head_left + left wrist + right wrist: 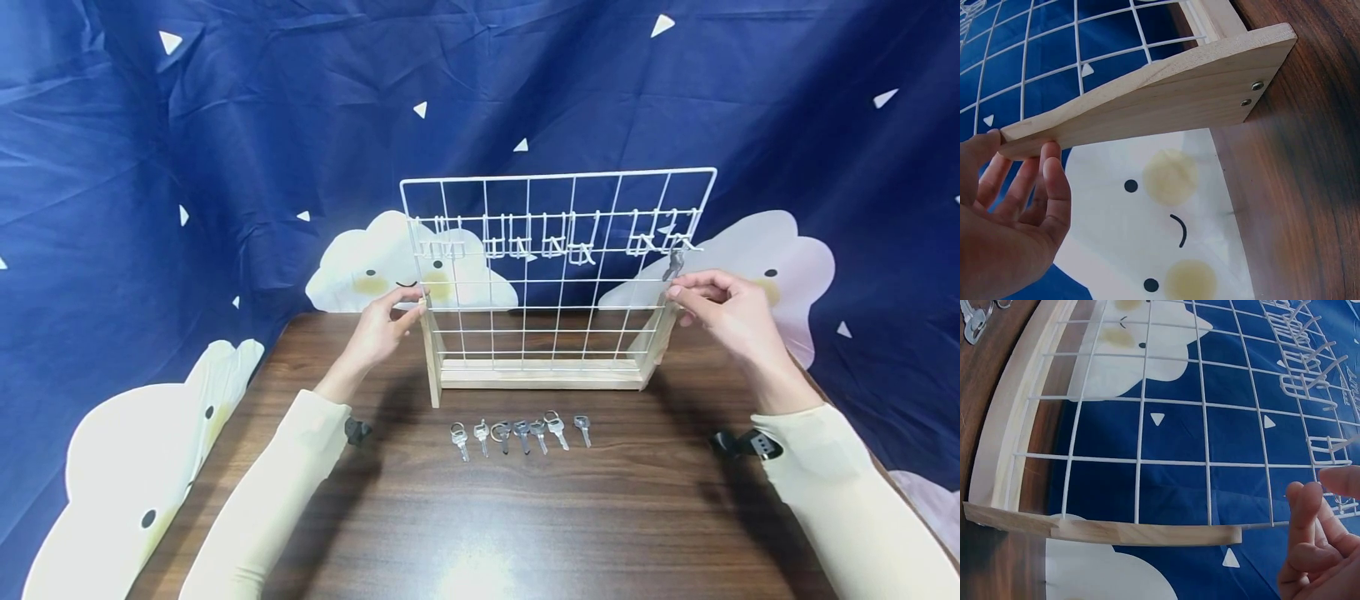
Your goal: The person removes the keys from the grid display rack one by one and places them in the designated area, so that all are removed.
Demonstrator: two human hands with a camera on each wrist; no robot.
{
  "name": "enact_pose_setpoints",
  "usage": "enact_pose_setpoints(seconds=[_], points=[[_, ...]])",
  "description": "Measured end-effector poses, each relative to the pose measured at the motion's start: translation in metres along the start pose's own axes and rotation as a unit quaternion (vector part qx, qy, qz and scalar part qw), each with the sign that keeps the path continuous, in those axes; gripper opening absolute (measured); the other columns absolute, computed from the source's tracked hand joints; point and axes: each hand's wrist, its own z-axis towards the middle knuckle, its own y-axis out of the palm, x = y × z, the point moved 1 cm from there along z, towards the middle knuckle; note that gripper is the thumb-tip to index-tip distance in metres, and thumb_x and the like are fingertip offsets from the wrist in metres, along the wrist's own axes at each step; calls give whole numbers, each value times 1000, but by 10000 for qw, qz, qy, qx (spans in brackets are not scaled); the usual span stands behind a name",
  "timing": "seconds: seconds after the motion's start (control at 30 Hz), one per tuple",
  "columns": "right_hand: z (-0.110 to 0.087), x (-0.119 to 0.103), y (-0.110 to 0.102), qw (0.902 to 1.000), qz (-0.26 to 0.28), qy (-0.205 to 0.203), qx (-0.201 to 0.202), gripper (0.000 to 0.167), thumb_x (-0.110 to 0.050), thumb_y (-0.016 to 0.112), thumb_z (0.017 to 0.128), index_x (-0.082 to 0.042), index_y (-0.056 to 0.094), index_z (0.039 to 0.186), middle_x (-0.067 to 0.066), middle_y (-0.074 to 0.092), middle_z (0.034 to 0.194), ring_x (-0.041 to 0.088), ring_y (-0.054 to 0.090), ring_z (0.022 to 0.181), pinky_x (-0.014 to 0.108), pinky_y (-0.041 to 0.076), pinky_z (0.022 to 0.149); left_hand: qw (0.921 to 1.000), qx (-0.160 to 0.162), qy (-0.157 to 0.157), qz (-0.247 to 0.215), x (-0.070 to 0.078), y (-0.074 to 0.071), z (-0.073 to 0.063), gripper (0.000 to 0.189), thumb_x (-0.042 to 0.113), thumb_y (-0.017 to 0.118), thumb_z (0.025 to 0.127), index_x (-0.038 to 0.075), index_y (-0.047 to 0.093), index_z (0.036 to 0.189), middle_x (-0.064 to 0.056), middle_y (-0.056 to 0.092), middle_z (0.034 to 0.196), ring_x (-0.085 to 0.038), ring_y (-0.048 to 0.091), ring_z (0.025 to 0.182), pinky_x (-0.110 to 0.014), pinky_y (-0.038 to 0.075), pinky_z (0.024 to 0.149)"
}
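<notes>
A white wire grid rack (pixel 547 307) with wooden side posts and base stands upright on the table. My left hand (pixel 388 321) grips the upper end of the left wooden post (pixel 1147 106), thumb over its edge and fingers beneath. A metal key (pixel 675 263) hangs at the grid's rightmost hook (pixel 678 240). Just below the key is my right hand (pixel 723 312), thumb and index tips close together. In the right wrist view my right hand (pixel 1319 544) is beyond the right post's end (pixel 1210 534); its fingers hide most of what lies behind, so contact with the key is unclear.
Several loose keys (pixel 522 435), some with rings, lie in a row on the brown wooden table (pixel 480 508) before the rack. More white hooks (pixel 553 242) line the grid's upper part. A dark blue cloth (pixel 480 92) with cloud shapes hangs behind.
</notes>
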Motion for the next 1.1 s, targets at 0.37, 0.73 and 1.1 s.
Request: enact_pose_setpoints(seconds=[0.37,0.73,1.1], points=[[3,-6,-3,9980,-278,7,576,16,-21,76,89,-13,71,102,-28,70,74,-1,64,52,13,54,56,10000,-4,3,83,1,1,0,36,28,62,100,13,62,132,-16,63,133,-36,71,101,-45,61,77],[12,-8,3,9965,2,-212,804,17,-12,74,89,-11,71,106,-29,69,78,-1,63,53,14,53,51,10000,18,58,56,0,0,0,35,28,63,100,13,62,131,-16,63,133,-34,71,99,-50,61,78],[12,-9,6,9920,247,-541,1114,13,-3,71,90,-11,72,99,-24,68,73,-2,60,47,13,52,48,10000,5,26,37,0,0,0,36,27,62,100,12,62,132,-17,63,132,-34,71,100,-53,60,80]])
